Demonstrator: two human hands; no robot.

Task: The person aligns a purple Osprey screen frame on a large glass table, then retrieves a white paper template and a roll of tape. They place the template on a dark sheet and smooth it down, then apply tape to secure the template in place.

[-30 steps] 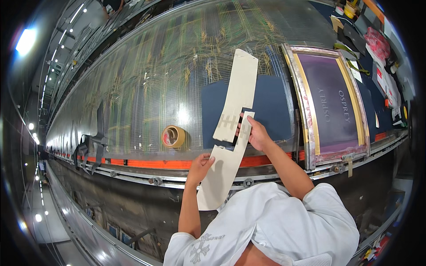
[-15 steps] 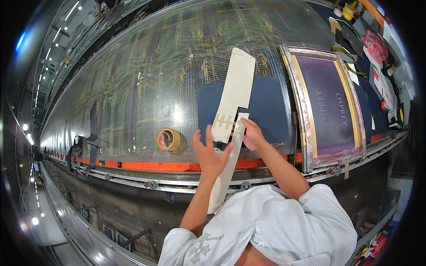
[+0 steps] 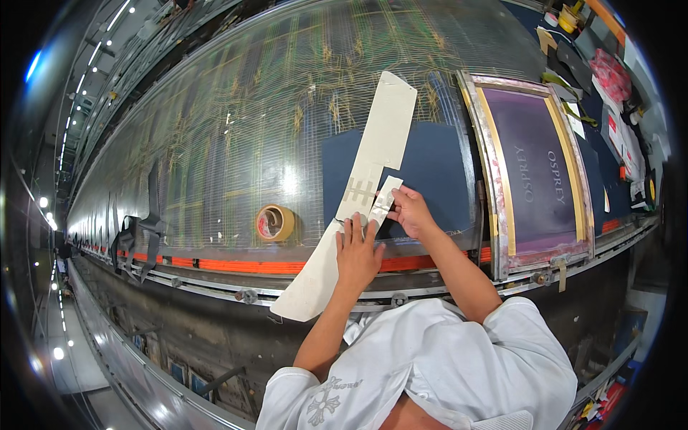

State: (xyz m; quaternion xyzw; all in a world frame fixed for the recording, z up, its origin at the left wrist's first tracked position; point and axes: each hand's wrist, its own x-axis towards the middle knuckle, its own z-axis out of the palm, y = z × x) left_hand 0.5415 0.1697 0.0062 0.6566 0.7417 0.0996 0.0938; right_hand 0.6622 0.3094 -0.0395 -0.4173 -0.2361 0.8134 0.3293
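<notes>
Two pieces of cream card meet over a dark blue panel (image 3: 441, 161) on the table. The upper card (image 3: 381, 140) slants away from me and carries strips of tape near its lower end. The lower card (image 3: 315, 281) curves toward me past the table's edge, and its narrow tab lies alongside the upper one. My left hand (image 3: 358, 252) rests on the cards where they meet, fingers stretched out and slightly apart. At the tab's right edge, my right hand (image 3: 413, 213) pinches the lower card between thumb and fingers.
A roll of tan tape (image 3: 275, 223) lies left of the panel. To the right is a framed printing screen (image 3: 494, 208) with a purple mesh. Dark strips (image 3: 132, 236) hang at the table's left front, above a metal rail (image 3: 236, 292). Assorted items crowd the far right.
The lower card has swung, its near end moving left and away from my body. My left hand has come down from above onto the cards. My right hand keeps its pinch, shifted slightly.
</notes>
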